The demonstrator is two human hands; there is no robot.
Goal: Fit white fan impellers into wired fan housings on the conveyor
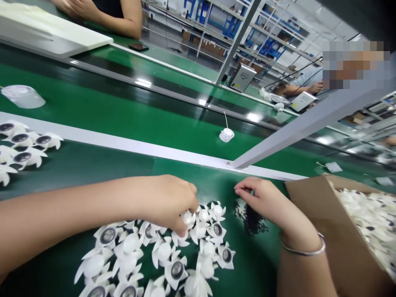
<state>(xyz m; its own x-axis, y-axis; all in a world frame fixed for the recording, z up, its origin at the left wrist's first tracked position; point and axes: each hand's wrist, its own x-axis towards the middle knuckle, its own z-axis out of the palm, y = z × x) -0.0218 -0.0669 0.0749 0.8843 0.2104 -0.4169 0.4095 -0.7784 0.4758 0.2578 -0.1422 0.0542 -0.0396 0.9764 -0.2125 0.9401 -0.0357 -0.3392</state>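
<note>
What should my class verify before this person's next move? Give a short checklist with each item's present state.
1. Left hand touching a white plastic part: ok.
2. Right hand holding something: cannot tell; its fingers are pinched together, and nothing shows clearly between them.
3. Parts on the green work surface all facing the same way: not ok; some show dark discs, others white domes.
4. Cardboard box of parts beside the right hand: ok.
5. Right wrist free of jewellery: not ok; it wears a metal bangle.

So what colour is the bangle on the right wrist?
The bangle is plain silver. It shows best in the head view, just behind the right hand.
</note>
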